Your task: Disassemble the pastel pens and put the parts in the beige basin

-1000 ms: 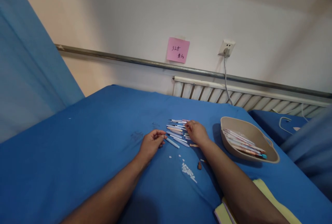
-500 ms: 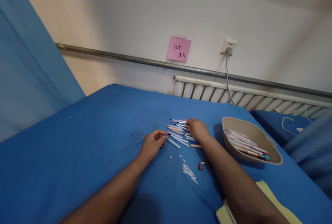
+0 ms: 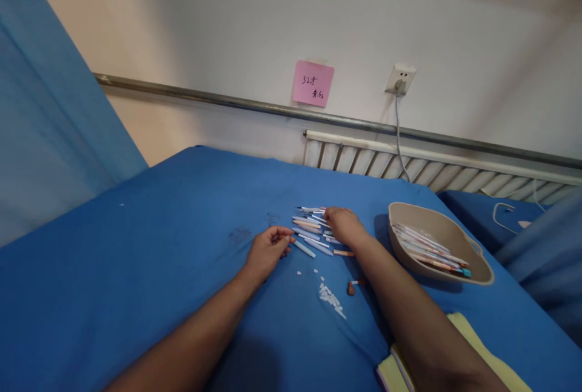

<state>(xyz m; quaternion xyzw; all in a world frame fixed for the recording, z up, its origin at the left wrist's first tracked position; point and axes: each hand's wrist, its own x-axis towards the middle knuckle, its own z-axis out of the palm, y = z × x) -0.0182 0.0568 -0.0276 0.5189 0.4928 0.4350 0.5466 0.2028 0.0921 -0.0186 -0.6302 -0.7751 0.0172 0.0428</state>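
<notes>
Several pens (image 3: 308, 226) lie side by side on the blue cloth (image 3: 173, 240). My left hand (image 3: 266, 250) rests on the cloth just left of them, fingers curled together, pinching something I cannot make out. My right hand (image 3: 344, 226) lies on the right end of the pens, fingers bent down onto them. A beige tray (image 3: 482, 271) to the right of that hand holds more pens (image 3: 427, 249).
Small white bits (image 3: 331, 298) and a brown cap (image 3: 351, 288) lie on the cloth near my right forearm. A yellow pad (image 3: 491, 349) sits at the lower right. Behind are a radiator (image 3: 436, 168), a wall socket (image 3: 399, 79) and a pink note (image 3: 313, 83).
Both hands stay in nearly the same place; only the camera view shifts slightly.
</notes>
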